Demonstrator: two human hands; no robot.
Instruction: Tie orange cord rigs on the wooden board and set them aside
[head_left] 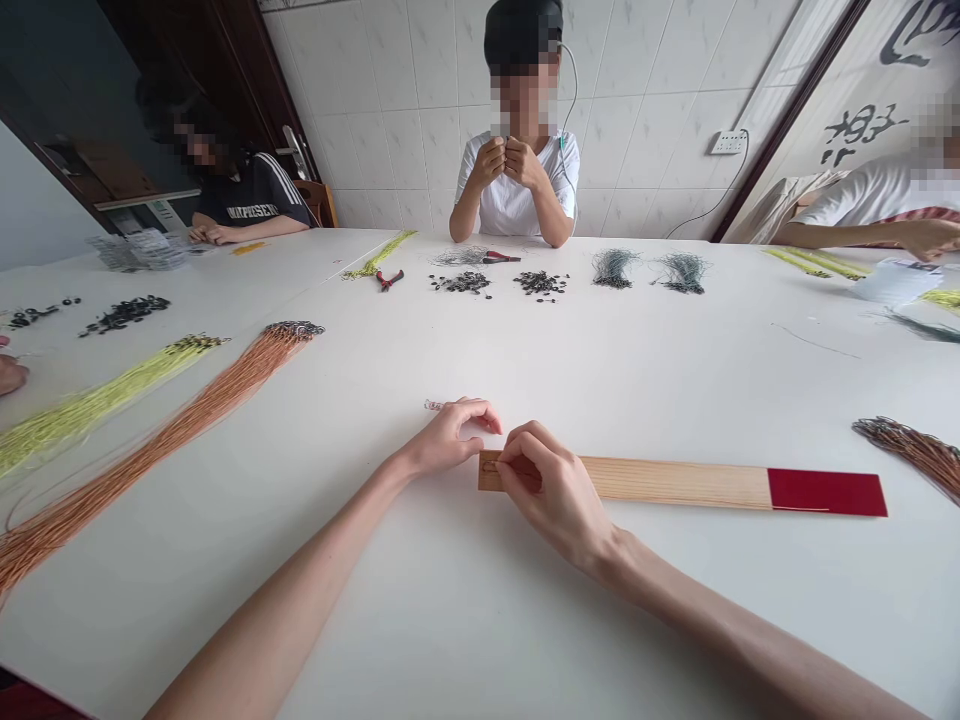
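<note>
A long wooden strip (675,481) with a red end (826,492) lies flat on the white table (480,600) in front of me. My right hand (551,490) rests on the strip's left end, fingers pinched together on something too small to name. My left hand (450,435) sits just left of it, fingers curled, with a small clear piece (433,405) showing at its knuckles.
Bundles of orange cords (172,425) and yellow-green cords (97,400) lie at the left, another brown bundle (911,450) at the right. Red pliers (390,279), small black parts (461,284) and grey wire bundles (613,268) lie at the far side, where three people sit.
</note>
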